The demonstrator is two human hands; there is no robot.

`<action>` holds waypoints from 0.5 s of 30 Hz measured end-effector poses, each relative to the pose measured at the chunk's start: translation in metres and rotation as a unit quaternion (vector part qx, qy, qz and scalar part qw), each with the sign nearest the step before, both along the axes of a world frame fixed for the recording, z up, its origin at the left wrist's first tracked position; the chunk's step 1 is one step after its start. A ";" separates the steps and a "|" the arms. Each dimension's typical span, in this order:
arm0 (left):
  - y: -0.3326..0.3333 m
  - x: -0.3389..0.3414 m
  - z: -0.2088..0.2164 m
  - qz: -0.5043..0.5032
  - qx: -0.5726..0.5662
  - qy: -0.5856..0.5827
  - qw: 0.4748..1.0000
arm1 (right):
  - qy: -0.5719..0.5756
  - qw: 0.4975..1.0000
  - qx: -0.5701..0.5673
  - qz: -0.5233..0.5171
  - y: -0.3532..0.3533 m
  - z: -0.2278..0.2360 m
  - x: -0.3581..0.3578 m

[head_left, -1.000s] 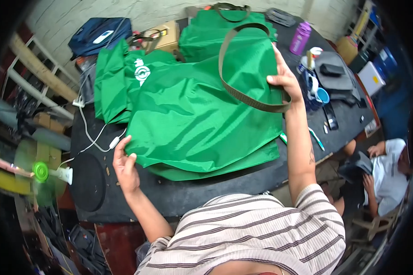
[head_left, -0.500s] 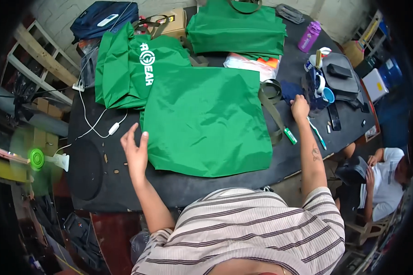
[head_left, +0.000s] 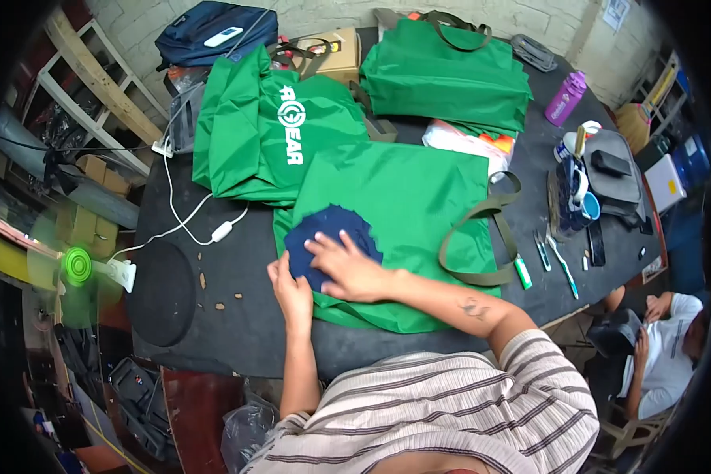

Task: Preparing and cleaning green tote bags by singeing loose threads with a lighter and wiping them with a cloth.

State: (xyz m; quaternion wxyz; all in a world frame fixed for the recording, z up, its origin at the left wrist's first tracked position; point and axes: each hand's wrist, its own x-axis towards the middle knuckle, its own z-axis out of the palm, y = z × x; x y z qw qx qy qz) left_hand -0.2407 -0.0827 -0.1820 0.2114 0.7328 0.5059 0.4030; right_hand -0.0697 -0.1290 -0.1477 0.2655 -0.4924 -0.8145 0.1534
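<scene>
We note the black table (head_left: 237,332) carrying our flat green tote bag (head_left: 403,205), handles toward the right. A navy round patch (head_left: 332,237) lies on its near-left area. Right hand (head_left: 347,265) presses it, fingers spread; left hand (head_left: 292,288) flat, steadying its edge.

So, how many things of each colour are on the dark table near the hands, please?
Green fabric tote bags, or stacks of them: 3, flat under the hands, printed at left, folded at back
Dark blue round fabric patch: 1
Purple plastic bottle: 1
Total: 5
</scene>
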 end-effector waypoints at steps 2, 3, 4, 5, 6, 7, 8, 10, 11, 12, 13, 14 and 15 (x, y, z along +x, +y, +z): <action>-0.005 -0.003 -0.005 -0.001 -0.015 -0.009 1.000 | -0.099 0.993 0.063 0.021 0.018 -0.036 0.000; -0.005 -0.009 -0.018 0.006 -0.005 -0.020 1.000 | -0.118 0.989 0.081 0.022 0.030 -0.040 -0.002; -0.008 -0.010 -0.019 0.003 0.012 -0.021 1.000 | -0.133 0.989 0.066 -0.024 0.044 -0.041 -0.001; -0.006 -0.009 -0.019 0.009 0.007 -0.031 0.999 | -0.124 0.983 0.101 -0.088 0.068 -0.042 0.004; -0.006 -0.008 -0.018 0.012 0.007 -0.032 0.999 | -0.128 0.981 0.110 -0.093 0.087 -0.038 0.014; -0.005 -0.007 -0.016 0.013 -0.012 -0.043 0.999 | -0.130 0.980 0.115 -0.103 0.104 -0.034 0.020; -0.003 -0.007 -0.015 0.008 -0.032 -0.053 0.998 | -0.131 0.976 0.112 -0.133 0.119 -0.031 0.025; -0.001 -0.004 -0.017 0.013 -0.016 -0.053 0.998 | -0.124 0.950 0.112 -0.266 0.150 -0.025 0.030; -0.001 -0.002 -0.016 0.010 -0.019 -0.058 0.998 | -0.102 0.938 0.061 -0.327 0.159 -0.018 0.031; 0.000 -0.001 -0.015 0.007 -0.020 -0.063 0.998 | -0.115 0.932 0.040 -0.341 0.164 -0.018 0.027; 0.001 -0.004 -0.019 0.013 -0.012 -0.064 0.998 | -0.133 0.939 0.063 -0.311 0.160 -0.015 0.016; 0.000 -0.008 -0.022 0.019 -0.012 -0.059 0.998 | -0.162 0.950 0.070 -0.257 0.148 -0.015 0.004; 0.000 -0.008 -0.023 0.021 -0.010 -0.058 0.998 | -0.188 0.956 0.086 -0.206 0.136 -0.018 -0.002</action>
